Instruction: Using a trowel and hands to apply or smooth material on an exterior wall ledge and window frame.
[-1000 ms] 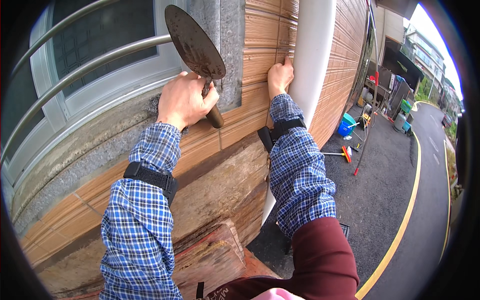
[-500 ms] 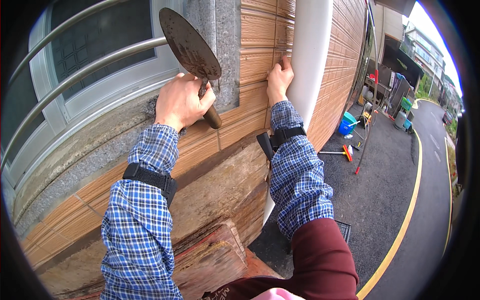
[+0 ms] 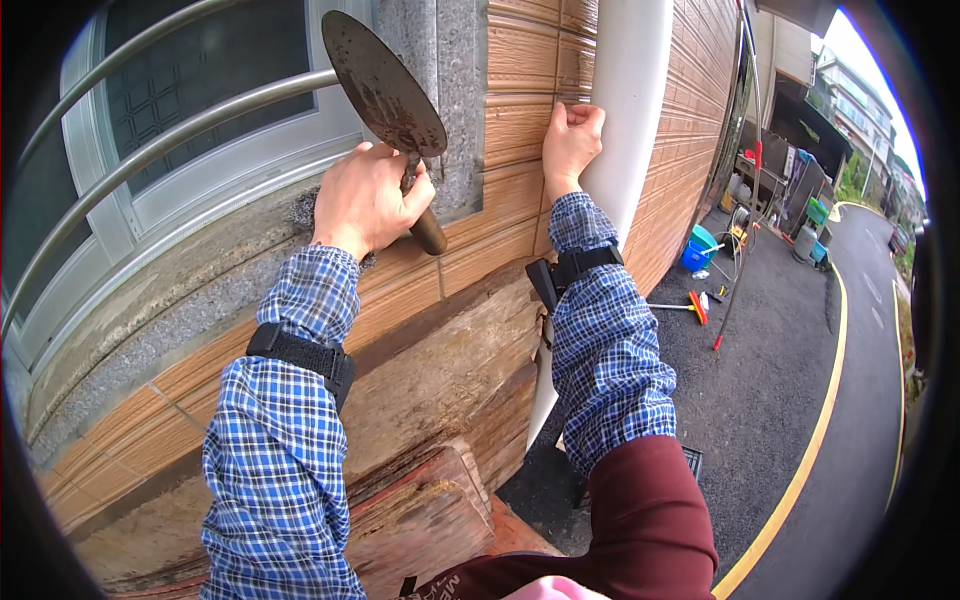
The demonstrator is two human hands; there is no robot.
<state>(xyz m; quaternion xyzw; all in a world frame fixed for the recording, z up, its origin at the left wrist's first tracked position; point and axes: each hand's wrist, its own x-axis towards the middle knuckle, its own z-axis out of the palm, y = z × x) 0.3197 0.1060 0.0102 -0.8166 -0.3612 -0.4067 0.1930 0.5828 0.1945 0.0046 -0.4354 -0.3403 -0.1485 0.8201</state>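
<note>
A trowel with a dark, dirt-smeared blade (image 3: pixel 385 85) and a wooden handle is gripped in my left hand (image 3: pixel 365 200), beside the granite window frame. Grey fuzzy material (image 3: pixel 303 209) shows at the edge of that hand; I cannot tell whether the hand holds it. My right hand (image 3: pixel 573 150) is closed, thumb and fingertips pressed together, in front of the tan tiled wall (image 3: pixel 520 120) and just left of the white downpipe (image 3: pixel 635 110). Whatever is in its pinch, if anything, is too small to make out. The tiles beside the pipe look wet.
A metal railing (image 3: pixel 200 125) crosses the window at left. Weathered wooden boards (image 3: pixel 440 350) lean below the tiles. On the asphalt at right are a blue bucket (image 3: pixel 695 255), a red-and-orange broom head (image 3: pixel 697 308) and a long pole (image 3: pixel 738 250). A yellow line borders the road.
My right hand has shifted slightly and turned, its fingers now curled together near the pipe instead of reaching at the tiles. The left hand with the trowel has barely moved.
</note>
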